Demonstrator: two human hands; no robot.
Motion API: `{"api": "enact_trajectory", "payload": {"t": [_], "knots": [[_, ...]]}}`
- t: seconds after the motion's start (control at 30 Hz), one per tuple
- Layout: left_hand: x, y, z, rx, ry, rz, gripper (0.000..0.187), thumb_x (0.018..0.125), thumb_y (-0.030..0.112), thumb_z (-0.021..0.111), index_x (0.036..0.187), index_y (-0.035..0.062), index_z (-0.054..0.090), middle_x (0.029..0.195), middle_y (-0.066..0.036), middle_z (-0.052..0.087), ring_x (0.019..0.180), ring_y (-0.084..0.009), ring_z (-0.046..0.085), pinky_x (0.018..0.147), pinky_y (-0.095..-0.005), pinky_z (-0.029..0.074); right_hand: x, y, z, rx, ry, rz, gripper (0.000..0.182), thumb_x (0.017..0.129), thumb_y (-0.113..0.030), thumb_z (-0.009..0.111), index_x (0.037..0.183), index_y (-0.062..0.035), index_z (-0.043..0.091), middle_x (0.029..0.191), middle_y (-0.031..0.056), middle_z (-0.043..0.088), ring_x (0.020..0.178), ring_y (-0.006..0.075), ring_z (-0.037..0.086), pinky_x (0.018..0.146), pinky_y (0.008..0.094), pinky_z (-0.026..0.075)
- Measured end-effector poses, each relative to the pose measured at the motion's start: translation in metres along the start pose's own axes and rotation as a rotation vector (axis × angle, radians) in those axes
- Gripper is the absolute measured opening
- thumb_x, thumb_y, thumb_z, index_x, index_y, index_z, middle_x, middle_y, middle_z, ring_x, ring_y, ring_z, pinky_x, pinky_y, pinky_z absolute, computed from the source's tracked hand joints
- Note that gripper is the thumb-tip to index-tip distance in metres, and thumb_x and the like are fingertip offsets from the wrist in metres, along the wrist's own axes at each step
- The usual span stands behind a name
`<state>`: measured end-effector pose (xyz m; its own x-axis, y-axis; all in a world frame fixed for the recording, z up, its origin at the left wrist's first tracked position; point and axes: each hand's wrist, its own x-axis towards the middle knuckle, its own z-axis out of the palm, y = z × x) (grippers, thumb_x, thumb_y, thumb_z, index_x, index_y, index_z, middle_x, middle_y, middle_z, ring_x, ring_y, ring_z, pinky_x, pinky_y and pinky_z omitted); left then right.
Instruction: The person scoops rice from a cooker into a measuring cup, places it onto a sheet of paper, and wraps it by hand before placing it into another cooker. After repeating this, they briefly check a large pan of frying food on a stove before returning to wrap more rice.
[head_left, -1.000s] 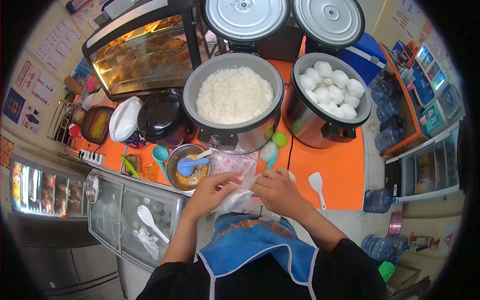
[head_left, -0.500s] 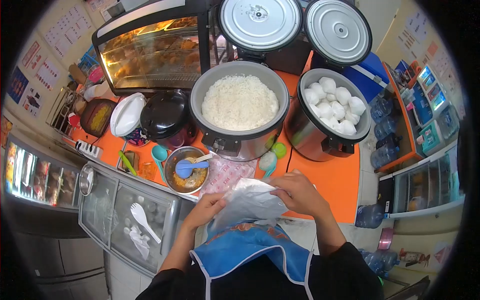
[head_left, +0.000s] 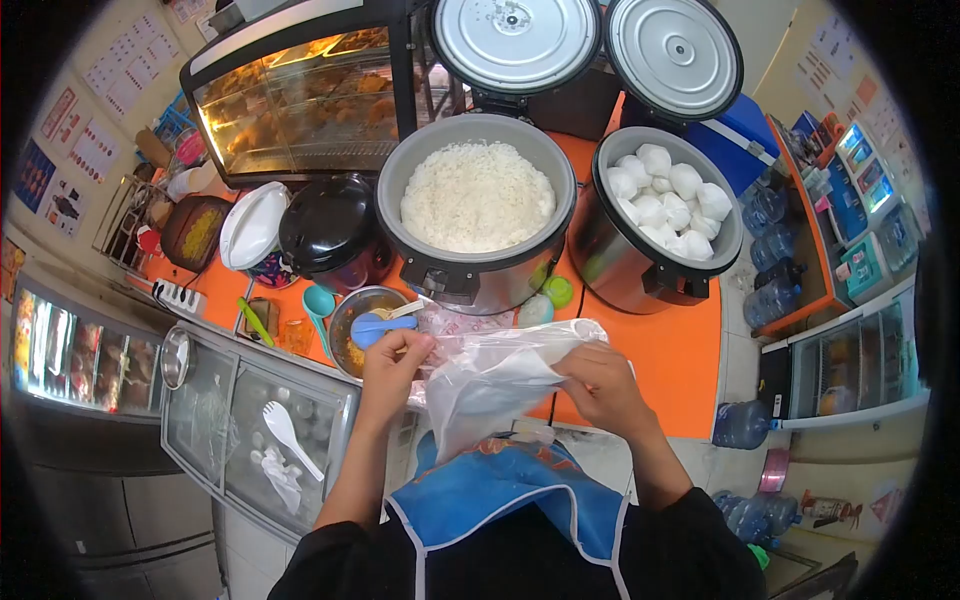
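Note:
Between my two hands hangs a thin clear plastic bag (head_left: 490, 385), its upper edge stretched sideways. My left hand (head_left: 395, 365) pinches one upper corner, close to the metal bowl (head_left: 345, 325) with a blue-handled utensil (head_left: 372, 326) in it. At the other side, my right hand (head_left: 605, 380) grips the bag's opposite edge over the orange counter (head_left: 670, 365). Behind the bag lies pink-printed wrapping paper (head_left: 460, 318), partly covered. Farther back, an open cooker of white rice (head_left: 478, 195) stands beside a second cooker holding several white wrapped balls (head_left: 675, 210).
A heated glass display case (head_left: 300, 110) stands at the back left, with a black-lidded pot (head_left: 330, 225) before it. On the glass-topped chest freezer (head_left: 260, 430) at left lies a white slotted spoon (head_left: 292, 440). Water bottles (head_left: 740, 425) stand on the floor at right.
My hands have moved apart and slightly upward, spreading the bag from a bunched shape into a wider sheet. The bag now covers more of the printed paper and part of the bowl's edge.

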<state>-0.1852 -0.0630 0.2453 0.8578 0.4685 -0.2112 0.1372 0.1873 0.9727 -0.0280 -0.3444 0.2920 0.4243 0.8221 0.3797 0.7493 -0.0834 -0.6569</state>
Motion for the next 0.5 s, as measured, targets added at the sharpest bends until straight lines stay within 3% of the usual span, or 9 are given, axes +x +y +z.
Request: {"api": "enact_trajectory", "payload": {"t": [0.03, 0.1, 0.13, 0.2, 0.3, 0.37, 0.4, 0.47, 0.5], "knots": [[0.003, -0.006, -0.006, 0.002, -0.005, 0.002, 0.022, 0.098, 0.021, 0.071, 0.111, 0.0030, 0.072, 0.099, -0.004, 0.074, 0.083, -0.0054, 0.066, 0.069, -0.0222, 0.052, -0.002, -0.001, -0.004, -0.006, 0.024, 0.016, 0.018, 0.079, 0.000, 0.069, 0.097, -0.0013, 0.071, 0.086, 0.0139, 0.069, 0.083, 0.0324, 0.067, 0.078, 0.0415, 0.050], [0.003, -0.013, -0.012, 0.041, -0.221, 0.028, 0.050, 0.099, 0.035, 0.070, 0.138, 0.0058, 0.059, 0.133, -0.013, 0.064, 0.116, -0.0156, 0.064, 0.091, -0.0318, 0.055, -0.003, -0.006, -0.009, -0.013, 0.061, 0.041, 0.020, 0.080, -0.001, 0.069, 0.100, -0.0009, 0.072, 0.088, 0.0148, 0.071, 0.084, 0.0335, 0.068, 0.076, 0.0417, 0.052], [0.002, -0.016, -0.012, 0.043, -0.231, 0.026, 0.050, 0.099, 0.035, 0.070, 0.138, 0.0058, 0.059, 0.133, -0.013, 0.064, 0.116, -0.0156, 0.064, 0.091, -0.0318, 0.055, -0.001, -0.009, -0.012, 0.005, 0.104, 0.087, 0.021, 0.081, 0.000, 0.068, 0.102, -0.0003, 0.072, 0.089, 0.0152, 0.071, 0.084, 0.0342, 0.068, 0.076, 0.0405, 0.053], [-0.001, -0.017, -0.009, -0.479, -0.654, 0.075, 0.078, 0.098, 0.052, 0.066, 0.156, 0.0092, 0.038, 0.155, -0.015, 0.045, 0.142, -0.0262, 0.046, 0.112, -0.0420, 0.045, 0.000, -0.008, -0.018, 0.019, 0.153, 0.133, 0.022, 0.082, 0.001, 0.067, 0.104, 0.0002, 0.072, 0.089, 0.0156, 0.071, 0.084, 0.0349, 0.069, 0.076, 0.0393, 0.053], [-0.010, -0.087, -0.032, -0.644, -0.751, -0.162, 0.090, 0.096, 0.064, 0.061, 0.161, 0.0092, 0.029, 0.159, -0.018, 0.039, 0.149, -0.0329, 0.036, 0.121, -0.0466, 0.035, 0.003, 0.005, -0.019, 0.097, 0.318, 0.246, 0.021, 0.088, 0.002, 0.066, 0.108, 0.0022, 0.071, 0.091, 0.0150, 0.072, 0.083, 0.0265, 0.071, 0.073, 0.0365, 0.054], [-0.018, -0.104, -0.013, -0.727, -0.742, -0.103, 0.083, 0.097, 0.051, 0.068, 0.159, 0.0072, 0.034, 0.153, -0.018, 0.048, 0.141, -0.0301, 0.048, 0.116, -0.0428, 0.041, 0.001, 0.018, -0.009, 0.444, 0.460, 0.467, 0.022, 0.093, 0.001, 0.066, 0.114, 0.0032, 0.070, 0.099, 0.0108, 0.074, 0.091, 0.0150, 0.069, 0.079, 0.0330, 0.054], [-0.018, -0.091, 0.001, -0.716, -0.756, -0.114, 0.083, 0.097, 0.051, 0.068, 0.159, 0.0072, 0.034, 0.153, -0.018, 0.048, 0.141, -0.0301, 0.048, 0.116, -0.0428, 0.041, 0.003, 0.018, -0.008, 0.445, 0.479, 0.473, 0.022, 0.093, 0.001, 0.066, 0.114, 0.0032, 0.070, 0.099, 0.0108, 0.074, 0.091, 0.0150, 0.069, 0.079, 0.0330, 0.054], [-0.024, -0.069, 0.024, 0.280, -0.165, 0.034, 0.066, 0.098, 0.035, 0.072, 0.151, 0.0049, 0.047, 0.140, -0.017, 0.060, 0.126, -0.0285, 0.059, 0.108, -0.0399, 0.047, 0.007, 0.017, -0.005, 0.690, 0.520, 0.527, 0.028, 0.094, -0.002, 0.068, 0.121, 0.0040, 0.066, 0.108, 0.0076, 0.073, 0.101, 0.0105, 0.065, 0.087, 0.0323, 0.053], [-0.022, -0.076, 0.020, 0.280, -0.171, 0.032, 0.066, 0.098, 0.035, 0.072, 0.151, 0.0049, 0.047, 0.140, -0.017, 0.060, 0.126, -0.0285, 0.059, 0.108, -0.0399, 0.047, 0.000, 0.022, -0.005, 0.688, 0.524, 0.531, 0.028, 0.094, -0.002, 0.068, 0.121, 0.0040, 0.066, 0.108, 0.0076, 0.073, 0.101, 0.0105, 0.065, 0.087, 0.0323, 0.053]]}}
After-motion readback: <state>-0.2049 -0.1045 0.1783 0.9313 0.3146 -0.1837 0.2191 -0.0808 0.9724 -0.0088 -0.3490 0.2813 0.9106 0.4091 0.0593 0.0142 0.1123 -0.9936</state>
